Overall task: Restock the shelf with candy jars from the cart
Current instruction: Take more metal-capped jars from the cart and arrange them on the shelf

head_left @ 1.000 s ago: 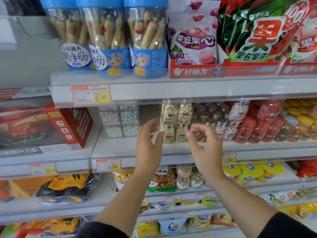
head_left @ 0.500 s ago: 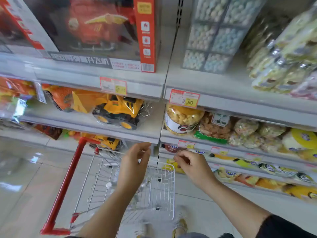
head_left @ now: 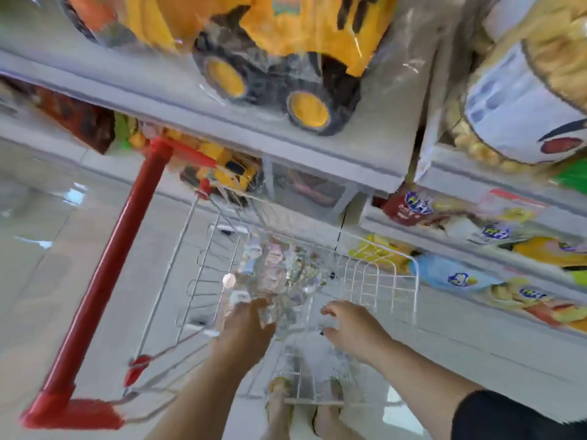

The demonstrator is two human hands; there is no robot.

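A: Both hands have dropped into the cart (head_left: 397, 281). Holding anything?

B: Clear candy jars (head_left: 279, 271) lie heaped at 12 o'clock from the left hand (head_left: 246, 325); its fingers (head_left: 254, 308) blur against them, so I cannot tell its grip. Beside it the right hand (head_left: 352, 328) is spread, empty. Probably light, slick, rigid: wrap 1 around the body.

1. behind our right hand (head_left: 352, 328), a black sleeve (head_left: 508, 417) covers the arm at the lower right of the frame.
2. behind our left hand (head_left: 244, 325), the forearm (head_left: 203, 392) is bare.
3. our feet (head_left: 279, 408), bottom centre, are blurred.
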